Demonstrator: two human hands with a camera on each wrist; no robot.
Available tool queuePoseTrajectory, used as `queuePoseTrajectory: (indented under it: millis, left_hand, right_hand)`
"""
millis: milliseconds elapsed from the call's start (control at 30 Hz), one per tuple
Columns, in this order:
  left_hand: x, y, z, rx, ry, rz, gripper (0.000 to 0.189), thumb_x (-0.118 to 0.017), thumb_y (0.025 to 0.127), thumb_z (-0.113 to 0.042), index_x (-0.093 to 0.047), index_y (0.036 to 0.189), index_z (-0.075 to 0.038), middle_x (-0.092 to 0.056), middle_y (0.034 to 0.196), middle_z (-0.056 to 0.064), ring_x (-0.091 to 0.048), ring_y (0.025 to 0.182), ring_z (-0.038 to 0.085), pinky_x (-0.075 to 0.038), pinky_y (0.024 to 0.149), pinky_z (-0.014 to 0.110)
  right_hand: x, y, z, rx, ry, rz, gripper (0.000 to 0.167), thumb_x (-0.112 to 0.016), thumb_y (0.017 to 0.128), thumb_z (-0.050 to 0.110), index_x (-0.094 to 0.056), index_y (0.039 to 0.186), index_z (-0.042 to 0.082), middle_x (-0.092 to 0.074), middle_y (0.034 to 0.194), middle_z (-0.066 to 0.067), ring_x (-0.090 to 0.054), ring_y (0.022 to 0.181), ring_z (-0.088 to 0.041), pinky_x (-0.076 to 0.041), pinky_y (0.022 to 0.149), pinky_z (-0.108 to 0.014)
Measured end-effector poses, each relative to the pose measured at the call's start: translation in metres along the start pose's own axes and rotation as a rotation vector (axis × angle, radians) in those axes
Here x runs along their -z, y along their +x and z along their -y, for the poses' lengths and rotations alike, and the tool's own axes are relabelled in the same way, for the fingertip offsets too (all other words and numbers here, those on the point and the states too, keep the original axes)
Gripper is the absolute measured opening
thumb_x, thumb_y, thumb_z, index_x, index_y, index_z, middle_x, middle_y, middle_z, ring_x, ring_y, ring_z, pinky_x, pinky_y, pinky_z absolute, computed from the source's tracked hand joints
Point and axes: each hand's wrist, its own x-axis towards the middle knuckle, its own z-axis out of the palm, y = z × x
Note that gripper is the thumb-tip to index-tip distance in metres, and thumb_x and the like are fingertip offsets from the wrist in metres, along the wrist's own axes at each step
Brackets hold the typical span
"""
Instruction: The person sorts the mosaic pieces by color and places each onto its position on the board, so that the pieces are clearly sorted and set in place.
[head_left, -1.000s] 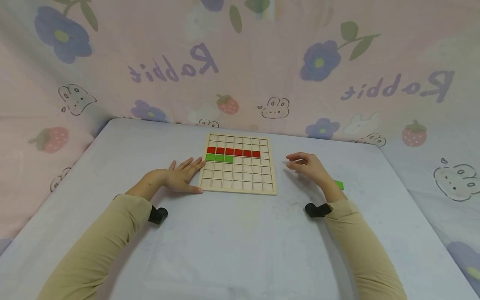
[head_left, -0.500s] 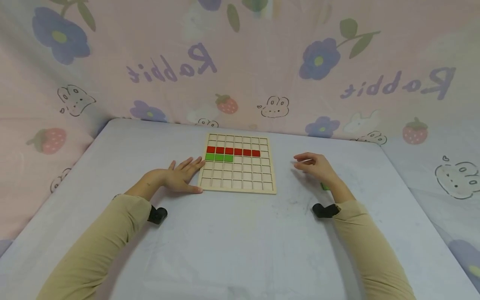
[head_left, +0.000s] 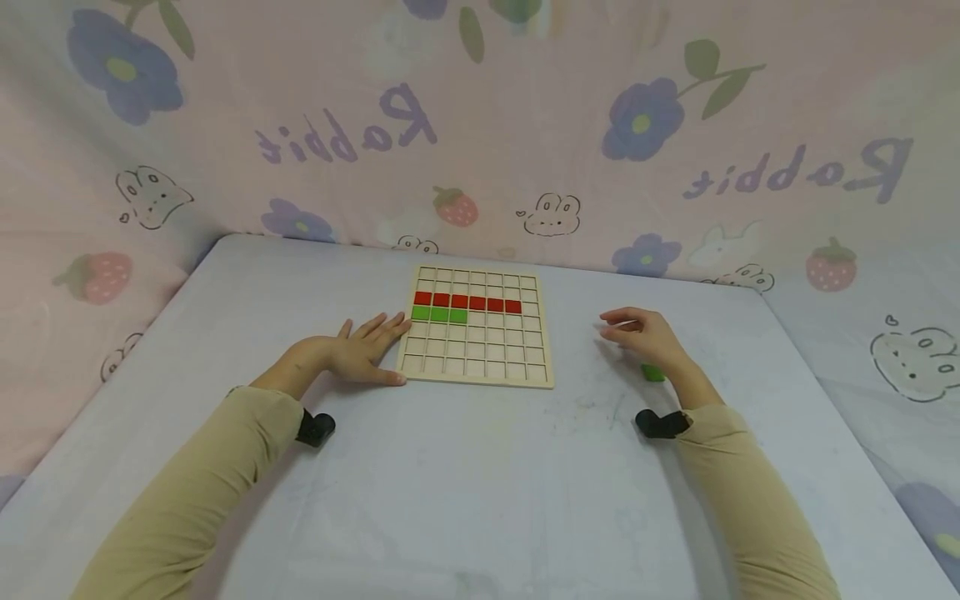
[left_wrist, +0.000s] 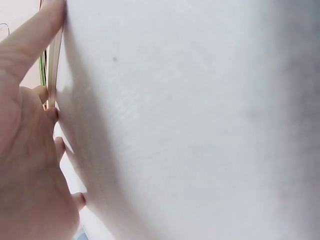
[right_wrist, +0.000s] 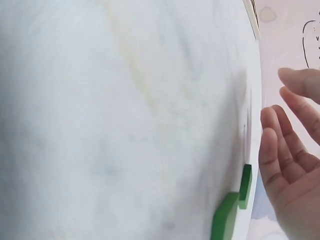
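A square wooden grid board (head_left: 476,382) lies on the table in the head view. One row holds several red tiles (head_left: 460,302), and below it sit 3 green tiles (head_left: 440,314). My left hand (head_left: 360,354) lies spread at the board's left side, fingertips and thumb at its edge. In the left wrist view, the thumb (left_wrist: 35,40) reaches the board's edge. Right of the board, my right hand (head_left: 641,333) hovers with loosely bent fingers and nothing between them. Beneath it are two loose green tiles (right_wrist: 226,217) in the right wrist view.
A white-covered table (head_left: 465,492) carries everything. Behind it hangs a pink cloth (head_left: 480,125) printed with rabbits, flowers and strawberries. Black wrist cameras (head_left: 660,423) stick out from both sleeves.
My right hand has moved right, away from the board. A green tile now shows left of the right wrist; the one seen earlier to its right is hidden. The left hand stays put.
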Motion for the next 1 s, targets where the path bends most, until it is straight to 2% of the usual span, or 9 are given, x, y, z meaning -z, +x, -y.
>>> queuePoseTrajectory:
  millis: [100, 367, 633, 867, 1000]
  left_hand:
    - [0.0, 0.0, 0.0, 0.001, 0.0, -0.002, 0.093, -0.053, 0.094, -0.052, 0.006, 0.155, -0.013, 0.013, 0.161, 0.011, 0.016, 0.147, 0.036, 0.013, 0.108, 0.068]
    - [-0.001, 0.001, 0.0, 0.0, 0.002, -0.006, 0.093, -0.053, 0.094, -0.052, 0.005, 0.155, -0.013, 0.013, 0.161, 0.011, 0.015, 0.147, 0.036, 0.013, 0.108, 0.068]
    - [-0.001, 0.001, 0.002, -0.002, 0.003, -0.009, 0.094, -0.053, 0.093, -0.053, 0.006, 0.155, -0.014, 0.013, 0.161, 0.01, 0.015, 0.147, 0.036, 0.013, 0.108, 0.068]
    - [-0.002, 0.001, 0.001, 0.002, 0.008, -0.011, 0.094, -0.053, 0.093, -0.054, 0.006, 0.155, -0.014, 0.014, 0.161, 0.01, 0.015, 0.147, 0.035, 0.012, 0.108, 0.068]
    - [-0.002, 0.001, 0.001, 0.003, 0.007, -0.009, 0.094, -0.052, 0.093, -0.054, 0.006, 0.155, -0.014, 0.014, 0.161, 0.009, 0.015, 0.147, 0.035, 0.013, 0.108, 0.068]
  right_hand:
    - [0.002, -0.001, -0.003, -0.002, -0.016, -0.004, 0.044, -0.064, 0.093, 0.029, -0.058, 0.128, 0.003, -0.055, 0.133, -0.02, -0.055, 0.116, -0.035, -0.048, 0.078, -0.023]
    - [0.008, -0.006, -0.005, -0.011, -0.036, -0.007, 0.047, -0.063, 0.093, 0.028, -0.056, 0.131, 0.001, -0.051, 0.136, -0.023, -0.05, 0.12, -0.037, -0.045, 0.085, -0.035]
    - [0.013, -0.01, -0.009, -0.016, -0.07, -0.021, 0.046, -0.062, 0.094, 0.029, -0.056, 0.13, 0.001, -0.051, 0.133, -0.025, -0.049, 0.12, -0.039, -0.042, 0.096, -0.051]
    - [0.016, -0.013, -0.013, -0.021, -0.078, -0.029, 0.048, -0.063, 0.093, 0.03, -0.056, 0.13, 0.0, -0.051, 0.132, -0.026, -0.046, 0.122, -0.041, -0.04, 0.098, -0.055]
    - [0.019, -0.015, -0.014, -0.024, -0.089, -0.024, 0.049, -0.063, 0.093, 0.03, -0.054, 0.132, 0.001, -0.047, 0.138, -0.026, -0.042, 0.127, -0.042, -0.037, 0.101, -0.057]
